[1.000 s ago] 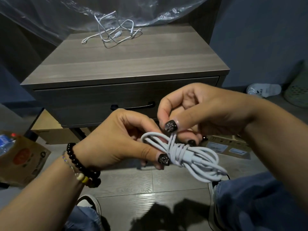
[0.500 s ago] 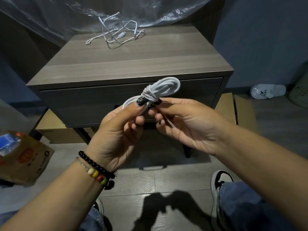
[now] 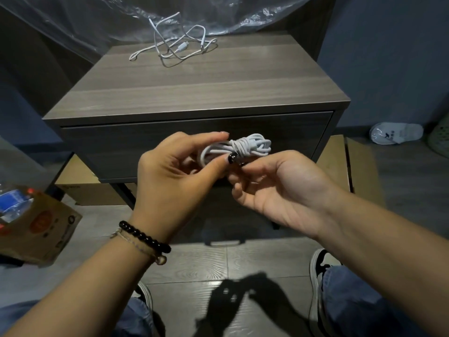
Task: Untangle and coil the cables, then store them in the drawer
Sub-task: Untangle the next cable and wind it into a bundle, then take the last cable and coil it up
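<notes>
The closed dark wood-grain drawer front stands just behind both hands, its handle hidden by them. On the grey wooden surface above, the near and middle parts lie bare; a tangled white cable occupies the far edge (clear plastic sheeting hangs behind).

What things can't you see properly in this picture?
- Head view: the drawer handle is hidden behind the hands and the coiled cable.
- Where the coiled cable's end plug sits: covered by the left hand and right hand.
- The loose cable on the nightstand: its plug type is too small to tell.
- Inside the drawer: it is shut.
</notes>
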Tool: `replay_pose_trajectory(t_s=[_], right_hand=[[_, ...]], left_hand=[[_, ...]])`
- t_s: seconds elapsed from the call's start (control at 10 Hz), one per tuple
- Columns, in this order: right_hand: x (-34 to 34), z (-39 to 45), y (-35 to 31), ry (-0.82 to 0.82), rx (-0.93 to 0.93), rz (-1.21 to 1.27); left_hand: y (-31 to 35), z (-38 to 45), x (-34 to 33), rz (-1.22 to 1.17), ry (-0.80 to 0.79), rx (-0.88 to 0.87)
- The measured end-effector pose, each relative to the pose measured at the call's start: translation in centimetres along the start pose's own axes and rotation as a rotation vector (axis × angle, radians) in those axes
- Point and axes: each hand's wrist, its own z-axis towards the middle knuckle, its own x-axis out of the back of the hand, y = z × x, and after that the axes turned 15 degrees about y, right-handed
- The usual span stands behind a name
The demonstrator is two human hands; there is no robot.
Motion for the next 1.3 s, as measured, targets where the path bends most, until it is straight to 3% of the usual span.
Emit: replay_pose_trajectory(t_s=[0.1,0.4,0.6,0.7,0.8,1.0,1.1,1.2,1.3], right_hand=[[0.1,-0.2,-0.2,0.017,0.011,0.03],[0.3,-1.1,-0.2,0.042,-0.001,0.188],[0.3,-1.2,-0.7,0.086,0.016,0.161],[0.3,-0.9,-1.1,0.126,0.072,0.002],[0.7,-0.8,-1.8,0.152,0.121,-0.195],[1.7,-0.6,-3.0,0.078,0.234,-0.403],[2.4,-0.7,-4.0,0.078,0.301,-0.578],[3.1,-0.9,-4.8,0.157,0.427,-0.765],[4.2,-0.3,-4.9,0.419,0.738,-1.104]], left_hand=[[-0.6,-0.1,0.3,0.141,0.019,-0.217],[-0.8,0.1,0.4,0.216,-0.014,-0.485],[-1.6,-0.4,0.1,0.276,-0.114,-0.574],[-1.2,-0.3,-0.1,0.199,-0.101,-0.364],[-0.5,-0.3,-0.4,-0.024,-0.217,0.162],[-0.8,-0.1,0.0,0.07,-0.322,0.076],[-0.5,-0.3,-0.2,0.115,-0.37,-0.028],[-1.2,-0.7,-0.3,0.316,-0.411,-0.443],[-2.4,-0.4,-0.4,0.409,-0.333,-0.626]])
